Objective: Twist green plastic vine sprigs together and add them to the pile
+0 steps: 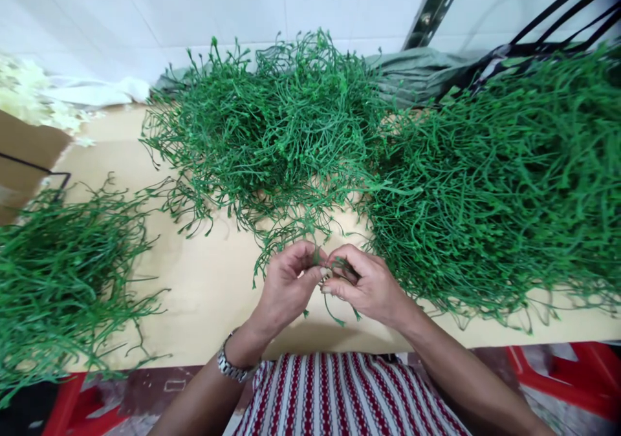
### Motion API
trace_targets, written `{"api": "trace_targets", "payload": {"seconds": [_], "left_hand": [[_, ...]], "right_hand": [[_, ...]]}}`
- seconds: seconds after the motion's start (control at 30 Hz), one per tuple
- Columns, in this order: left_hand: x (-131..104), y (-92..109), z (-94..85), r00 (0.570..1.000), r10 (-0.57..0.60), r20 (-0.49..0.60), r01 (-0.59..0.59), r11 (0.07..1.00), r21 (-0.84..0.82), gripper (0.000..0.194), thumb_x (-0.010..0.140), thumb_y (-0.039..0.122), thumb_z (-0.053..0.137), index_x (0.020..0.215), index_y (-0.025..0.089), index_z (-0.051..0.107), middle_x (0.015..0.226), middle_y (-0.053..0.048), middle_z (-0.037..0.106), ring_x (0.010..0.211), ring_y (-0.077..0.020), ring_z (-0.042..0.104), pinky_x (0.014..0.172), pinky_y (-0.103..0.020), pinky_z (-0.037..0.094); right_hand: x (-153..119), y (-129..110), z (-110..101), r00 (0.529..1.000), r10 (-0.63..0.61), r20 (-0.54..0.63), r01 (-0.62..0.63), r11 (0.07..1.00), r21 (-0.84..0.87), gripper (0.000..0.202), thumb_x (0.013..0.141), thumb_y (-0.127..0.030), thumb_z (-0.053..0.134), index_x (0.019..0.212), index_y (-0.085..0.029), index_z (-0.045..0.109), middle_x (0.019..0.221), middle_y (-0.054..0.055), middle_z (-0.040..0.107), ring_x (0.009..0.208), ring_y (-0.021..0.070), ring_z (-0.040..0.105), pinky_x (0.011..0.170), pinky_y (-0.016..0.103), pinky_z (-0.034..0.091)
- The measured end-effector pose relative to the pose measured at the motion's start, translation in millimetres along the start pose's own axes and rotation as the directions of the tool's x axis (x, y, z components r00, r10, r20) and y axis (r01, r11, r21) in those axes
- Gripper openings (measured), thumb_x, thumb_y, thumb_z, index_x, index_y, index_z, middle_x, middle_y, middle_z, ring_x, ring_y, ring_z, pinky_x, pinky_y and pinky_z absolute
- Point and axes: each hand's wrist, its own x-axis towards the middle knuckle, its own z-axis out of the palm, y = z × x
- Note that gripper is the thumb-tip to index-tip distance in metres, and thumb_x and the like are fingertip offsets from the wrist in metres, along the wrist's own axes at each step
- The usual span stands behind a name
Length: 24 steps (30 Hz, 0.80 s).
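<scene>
My left hand (pixel 287 286) and my right hand (pixel 369 286) meet just above the table's front part, fingertips nearly touching. Both are closed in a pinch on thin green artificial flower stems (pixel 332 312), whose ends hang below the fingers. The exact grip point is partly hidden by the thumbs and fingers. Right behind the hands, a loose tangle of the same stems (pixel 295 226) trails down from a large heap (pixel 272 119) at the back. A wristwatch (pixel 231 359) is on my left wrist.
A bigger pile of green stems (pixel 504 190) covers the right of the table (pixel 208 294); another pile (pixel 68 274) lies at the left. A cardboard box (pixel 29 158) and pale yellow petals (pixel 29 90) are far left. Red stools (pixel 567 378) stand below the front edge.
</scene>
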Motion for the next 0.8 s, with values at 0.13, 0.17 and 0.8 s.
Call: {"api": "trace_targets", "payload": {"seconds": [0.13, 0.17, 0.8], "left_hand": [[-2.4, 0.5, -3.0, 0.998, 0.051, 0.032, -0.055, 0.989, 0.141, 0.006, 0.069, 0.009, 0.06, 0.067, 0.015, 0.057, 0.061, 0.001, 0.054, 0.058, -0.0097, 0.048, 0.055, -0.02, 0.038], [-3.0, 1.1, -4.0, 0.997, 0.063, 0.046, -0.07, 0.984, 0.165, 0.007, 0.069, 0.009, 0.06, 0.067, 0.015, 0.058, 0.059, 0.002, 0.052, 0.056, -0.0089, 0.046, 0.053, -0.02, 0.036], [-0.8, 1.7, -14.6, 0.958, 0.132, 0.254, -0.172, 0.975, 0.141, 0.011, 0.068, 0.023, 0.069, 0.07, 0.014, 0.064, 0.074, -0.005, 0.055, 0.074, -0.0156, 0.05, 0.068, -0.026, 0.042]], "right_hand": [[-0.5, -2.0, -2.0, 0.998, 0.053, 0.034, -0.053, 0.999, 0.002, 0.012, 0.079, -0.025, 0.057, 0.074, -0.017, 0.049, 0.06, -0.004, 0.047, 0.053, 0.008, 0.041, 0.05, 0.019, 0.031], [-0.8, -1.7, -2.7, 0.997, 0.056, 0.055, -0.057, 0.998, 0.025, 0.013, 0.08, -0.025, 0.056, 0.072, -0.017, 0.049, 0.06, -0.004, 0.048, 0.054, 0.008, 0.042, 0.051, 0.019, 0.031], [-11.4, -4.6, 7.8, 0.957, -0.208, -0.2, 0.181, 0.973, -0.145, 0.009, 0.084, -0.014, 0.044, 0.081, -0.017, 0.052, 0.072, 0.004, 0.062, 0.062, 0.0125, 0.056, 0.055, 0.023, 0.042]]}}
